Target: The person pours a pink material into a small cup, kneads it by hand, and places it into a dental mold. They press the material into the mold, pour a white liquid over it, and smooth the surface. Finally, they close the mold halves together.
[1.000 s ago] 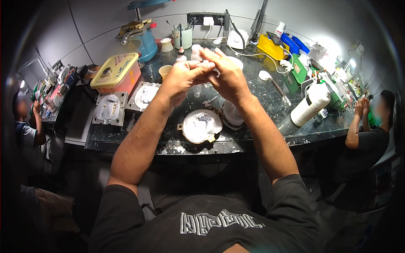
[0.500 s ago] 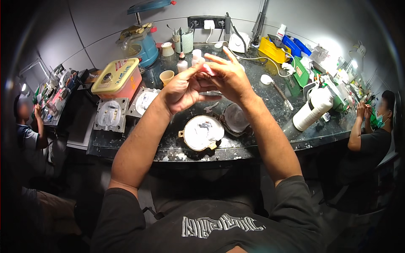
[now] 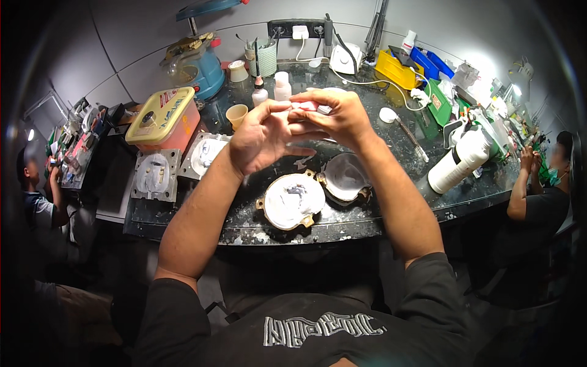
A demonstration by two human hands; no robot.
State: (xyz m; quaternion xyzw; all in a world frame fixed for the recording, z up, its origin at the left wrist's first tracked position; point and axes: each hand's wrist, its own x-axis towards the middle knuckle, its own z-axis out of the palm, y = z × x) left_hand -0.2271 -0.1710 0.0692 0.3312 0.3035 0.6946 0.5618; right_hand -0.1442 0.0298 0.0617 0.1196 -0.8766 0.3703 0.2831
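**benchcam_op:** Watching my feed now. Left hand [image 3: 260, 137] is raised over the bench [image 3: 342, 220], fingers half curled, thumb and forefinger tips meeting the right hand's. Right hand [image 3: 333, 116] is pinched on a small pink piece [image 3: 304, 106], so the piece sits just right of my left fingertips, up between both hands.

**moldguy:** Long axis?

**benchcam_op:** Looks roughly side to side, but it's mostly hidden, so I can't tell for sure. Can't tell if the left hand really grips it either. Right hand is nearer. Below the hands, well apart, lie two open flask halves: left half [image 3: 293, 200], right half [image 3: 344, 177].
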